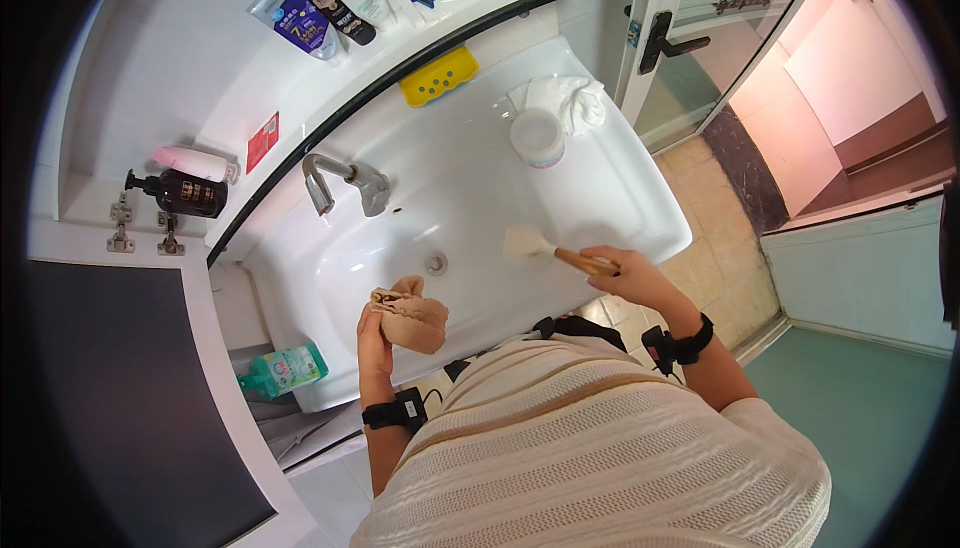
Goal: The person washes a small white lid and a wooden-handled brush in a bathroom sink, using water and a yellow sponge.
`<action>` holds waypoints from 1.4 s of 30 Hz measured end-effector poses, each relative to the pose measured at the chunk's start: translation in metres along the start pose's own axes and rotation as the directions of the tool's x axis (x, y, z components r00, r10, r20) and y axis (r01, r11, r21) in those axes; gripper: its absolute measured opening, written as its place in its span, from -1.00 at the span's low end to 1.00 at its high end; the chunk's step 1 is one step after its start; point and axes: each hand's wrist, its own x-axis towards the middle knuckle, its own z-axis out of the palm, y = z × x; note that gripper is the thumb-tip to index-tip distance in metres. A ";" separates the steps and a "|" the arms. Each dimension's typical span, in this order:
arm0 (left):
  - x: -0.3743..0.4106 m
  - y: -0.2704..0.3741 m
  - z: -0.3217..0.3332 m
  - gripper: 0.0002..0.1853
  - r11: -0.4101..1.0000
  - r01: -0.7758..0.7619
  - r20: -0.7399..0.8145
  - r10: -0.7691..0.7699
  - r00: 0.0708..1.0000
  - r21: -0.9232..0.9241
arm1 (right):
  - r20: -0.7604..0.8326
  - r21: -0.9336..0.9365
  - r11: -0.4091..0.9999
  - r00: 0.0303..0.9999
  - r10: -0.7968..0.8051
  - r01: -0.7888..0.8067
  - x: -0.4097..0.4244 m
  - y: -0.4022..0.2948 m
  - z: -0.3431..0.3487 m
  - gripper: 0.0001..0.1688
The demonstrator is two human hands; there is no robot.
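Note:
My left hand [373,338] grips a folded tan cloth [414,321] above the near side of the white washbasin [480,195]. The fingers behind the cloth are partly hidden. In my right hand [634,278] is a brush [586,261] with a wooden handle and pale bristles. Its head points left, over the basin's right part; whether the bristles touch the surface I cannot tell. Between my hands, to the left of the brush, lies the drain [436,264]. A chrome faucet [349,180] rises at the back of the basin.
A white tub [537,138] stands beside a crumpled white cloth [574,104] on the basin's right. Behind is a yellow soap dish [439,77]. A green pump bottle [285,370] lies at the left edge. Several tubes [330,12] rest on the shelf. An open cabinet door [142,398] extends left.

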 end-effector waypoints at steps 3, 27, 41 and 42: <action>-0.005 0.003 0.002 -0.59 1.000 -0.006 0.012 0.006 1.000 0.011 | -0.157 -0.021 1.000 0.987 0.018 -0.022 -0.012 -0.001 -0.018 -0.48; -0.115 -0.038 -0.047 -0.45 0.644 0.039 0.185 0.161 0.970 -0.764 | 0.060 0.054 0.992 0.992 0.114 -0.118 -0.090 -0.028 0.042 -0.46; -0.154 -0.087 -0.067 -0.42 0.722 0.060 0.217 0.127 0.968 -0.690 | 0.054 0.157 0.986 0.998 0.045 -0.053 -0.071 -0.031 0.090 -0.46; -0.153 -0.089 -0.069 -0.43 0.720 0.061 0.213 0.121 0.970 -0.691 | -0.024 0.180 0.984 0.999 0.025 -0.020 -0.067 -0.031 0.092 -0.44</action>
